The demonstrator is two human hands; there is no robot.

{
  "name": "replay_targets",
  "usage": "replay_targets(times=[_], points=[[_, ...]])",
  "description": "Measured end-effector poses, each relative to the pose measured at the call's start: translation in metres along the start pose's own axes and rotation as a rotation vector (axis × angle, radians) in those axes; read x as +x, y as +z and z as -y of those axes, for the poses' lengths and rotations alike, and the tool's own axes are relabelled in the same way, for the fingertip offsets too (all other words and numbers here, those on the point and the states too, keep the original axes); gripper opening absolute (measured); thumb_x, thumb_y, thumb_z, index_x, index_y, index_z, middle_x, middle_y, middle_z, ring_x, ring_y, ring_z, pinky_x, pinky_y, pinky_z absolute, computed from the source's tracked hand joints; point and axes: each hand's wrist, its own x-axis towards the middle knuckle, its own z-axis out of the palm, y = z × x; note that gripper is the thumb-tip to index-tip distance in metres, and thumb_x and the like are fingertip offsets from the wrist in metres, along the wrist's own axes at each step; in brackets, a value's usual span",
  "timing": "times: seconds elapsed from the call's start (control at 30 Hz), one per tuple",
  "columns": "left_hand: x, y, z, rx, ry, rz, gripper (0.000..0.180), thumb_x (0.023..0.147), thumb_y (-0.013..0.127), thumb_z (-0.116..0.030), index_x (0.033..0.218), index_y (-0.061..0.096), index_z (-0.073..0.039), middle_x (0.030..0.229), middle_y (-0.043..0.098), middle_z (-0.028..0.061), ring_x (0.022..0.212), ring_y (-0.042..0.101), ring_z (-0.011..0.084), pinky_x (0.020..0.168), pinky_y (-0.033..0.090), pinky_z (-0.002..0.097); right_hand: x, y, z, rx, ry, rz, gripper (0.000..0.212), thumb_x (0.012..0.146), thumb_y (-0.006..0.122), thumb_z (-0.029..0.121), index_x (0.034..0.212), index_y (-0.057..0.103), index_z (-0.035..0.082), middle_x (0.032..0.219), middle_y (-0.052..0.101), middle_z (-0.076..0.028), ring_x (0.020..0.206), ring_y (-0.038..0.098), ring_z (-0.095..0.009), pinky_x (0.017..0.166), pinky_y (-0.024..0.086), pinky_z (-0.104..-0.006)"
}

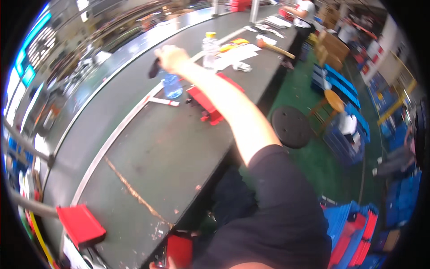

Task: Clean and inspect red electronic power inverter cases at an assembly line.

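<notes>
My right arm reaches far across the grey worktable. My right hand is closed at the top of a translucent blue bottle. A dark piece, blurred, sticks out beside the fingers; whether it belongs to the bottle I cannot tell. Under my right forearm lies a red plastic case with dark parts at its side. A white stick with a red band lies beside the bottle. At the lower edge, my left hand, mostly cut off, holds a red box-like part.
Another red part lies at the table's near left. Beyond the bottle are a yellow-capped clear bottle, papers and a hammer. A conveyor belt runs along the left. A black round stool stands right; a person works far off.
</notes>
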Motion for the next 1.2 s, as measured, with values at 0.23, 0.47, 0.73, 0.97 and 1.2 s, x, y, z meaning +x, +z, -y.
replay_targets(times=[0.23, 0.47, 0.73, 0.97, 1.2], points=[[0.026, 0.01, 0.063, -0.063, 0.056, 0.018, 0.073, 0.06, 0.091, -0.014, 0.115, 0.043, -0.005, 0.102, 0.056, 0.0157, 0.087, 0.059, 0.0244, 0.079, 0.052, 0.0394, -0.008, -0.013, 0.001, -0.049, 0.019, 0.006, 0.028, 0.086, 0.056, 0.025, 0.103, 0.055, 0.003, 0.095, 0.058, -0.021, 0.09, 0.063, -0.035, 0.075, 0.054, -0.044], [0.012, 0.008, 0.051, -0.153, 0.21, -0.038, 0.067, 0.061, 0.09, -0.014, 0.109, 0.046, -0.002, 0.094, 0.057, 0.0122, 0.083, 0.058, 0.0227, 0.078, 0.051, 0.0359, -0.031, -0.08, -0.014, 0.252, 0.317, -0.373, 0.033, 0.088, 0.056, 0.03, 0.099, 0.054, -0.001, 0.087, 0.063, -0.021, 0.087, 0.063, -0.036, 0.077, 0.049, -0.0431], [0.005, 0.0, 0.024, 0.114, 0.092, -0.038, 0.083, 0.059, 0.091, -0.033, 0.121, 0.043, -0.009, 0.099, 0.057, 0.0152, 0.086, 0.06, 0.0291, 0.071, 0.052, 0.0407, -0.139, -0.073, 0.067, 2.015, 1.083, 0.33, 0.037, 0.094, 0.049, 0.043, 0.08, 0.06, 0.011, 0.069, 0.059, -0.005, 0.058, 0.056, -0.018, 0.055, 0.05, -0.0317], [-0.001, 0.004, 0.004, -0.08, 0.139, -0.071, 0.058, 0.073, 0.078, -0.005, 0.118, 0.042, -0.004, 0.104, 0.047, 0.0059, 0.09, 0.047, 0.0182, 0.084, 0.043, 0.031, -0.234, -0.11, 0.162, 2.602, 1.582, 0.982, 0.031, 0.097, 0.045, 0.035, 0.098, 0.052, 0.005, 0.082, 0.056, -0.011, 0.074, 0.058, -0.023, 0.056, 0.049, -0.033], [-0.015, -0.005, 0.004, -0.251, 0.039, -0.028, 0.057, 0.072, 0.077, -0.003, 0.117, 0.041, -0.003, 0.103, 0.046, 0.0057, 0.092, 0.048, 0.0147, 0.085, 0.042, 0.0276, -0.224, -0.098, 0.154, 2.373, 1.327, 0.97, 0.026, 0.098, 0.043, 0.026, 0.102, 0.056, 0.004, 0.088, 0.059, -0.011, 0.077, 0.059, -0.022, 0.061, 0.051, -0.0324]])
